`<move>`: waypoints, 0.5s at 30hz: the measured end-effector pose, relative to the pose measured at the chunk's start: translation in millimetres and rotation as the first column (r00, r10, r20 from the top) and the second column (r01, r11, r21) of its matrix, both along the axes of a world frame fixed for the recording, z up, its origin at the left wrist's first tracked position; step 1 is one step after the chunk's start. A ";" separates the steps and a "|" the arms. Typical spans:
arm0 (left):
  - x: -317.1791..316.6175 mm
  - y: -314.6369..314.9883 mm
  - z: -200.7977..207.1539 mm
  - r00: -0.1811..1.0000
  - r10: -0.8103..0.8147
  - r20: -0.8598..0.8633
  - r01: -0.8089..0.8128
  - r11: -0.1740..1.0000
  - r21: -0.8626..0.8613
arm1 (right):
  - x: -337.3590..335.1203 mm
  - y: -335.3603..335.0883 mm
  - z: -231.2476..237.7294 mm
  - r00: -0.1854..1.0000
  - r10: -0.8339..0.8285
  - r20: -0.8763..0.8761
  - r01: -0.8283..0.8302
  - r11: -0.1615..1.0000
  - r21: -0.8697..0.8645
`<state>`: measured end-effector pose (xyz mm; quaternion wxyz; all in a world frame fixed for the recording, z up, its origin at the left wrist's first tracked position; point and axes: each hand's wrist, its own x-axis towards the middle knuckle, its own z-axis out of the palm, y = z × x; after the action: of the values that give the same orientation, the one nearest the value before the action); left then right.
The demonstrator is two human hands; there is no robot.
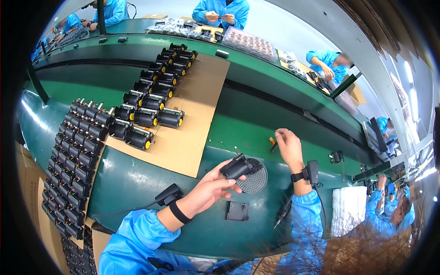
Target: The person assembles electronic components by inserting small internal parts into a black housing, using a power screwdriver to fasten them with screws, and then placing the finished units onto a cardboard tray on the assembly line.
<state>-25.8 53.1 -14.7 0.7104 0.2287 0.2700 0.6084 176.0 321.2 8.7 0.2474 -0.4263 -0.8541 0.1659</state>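
My left hand (213,188) grips a black cylindrical housing (235,168) with thin wires at its top, tilted over the round grey dish (260,183). Small black pieces, probably screws, lie in that dish. To the right, my right hand (289,147) is raised with its fingers pinched at a small black-and-yellow piece (273,145), whose kind I cannot make out. A flat black square part (237,211) lies on the bench below the dish. Between it and my right forearm rests a dark screwdriver (285,211), partly hidden by the sleeve.
Rows of black housings with yellow caps (147,145) stand on a cardboard sheet (192,137). More black housings (73,169) crowd the left edge. A white cloth (348,211) and a small black part (336,157) lie right. A raised green shelf (256,64) crosses behind; co-workers sit beyond.
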 end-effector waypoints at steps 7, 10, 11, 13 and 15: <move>2.1 0.1 -4.5 0.993 -0.017 0.113 0.015 1.000 0.011 | 4.7 -26.9 2.6 0.989 0.147 0.028 -0.143 0.981 -0.131; 3.1 -0.9 -1.1 0.997 0.070 0.039 -0.071 0.997 0.034 | -6.3 -83.9 34.4 0.820 0.043 -0.571 -0.378 0.790 -0.483; 4.2 -2.6 1.1 0.995 0.099 0.019 -0.100 0.994 0.044 | -8.9 -107.2 42.8 0.769 0.000 -0.639 -0.397 0.783 -0.478; 8.1 -2.8 3.1 0.989 0.146 -0.021 -0.144 0.987 0.069 | -10.7 -147.3 45.6 0.729 -0.056 -0.682 -0.401 0.772 -0.493; 13.1 -2.0 3.5 0.989 0.148 0.005 -0.148 0.986 0.074 | -13.2 -173.6 40.5 0.723 -0.092 -0.685 -0.407 0.744 -0.530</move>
<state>-12.7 51.0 -11.2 0.6541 0.2344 0.2637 0.6690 162.8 147.6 49.2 0.3585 -0.3148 -0.6279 0.6149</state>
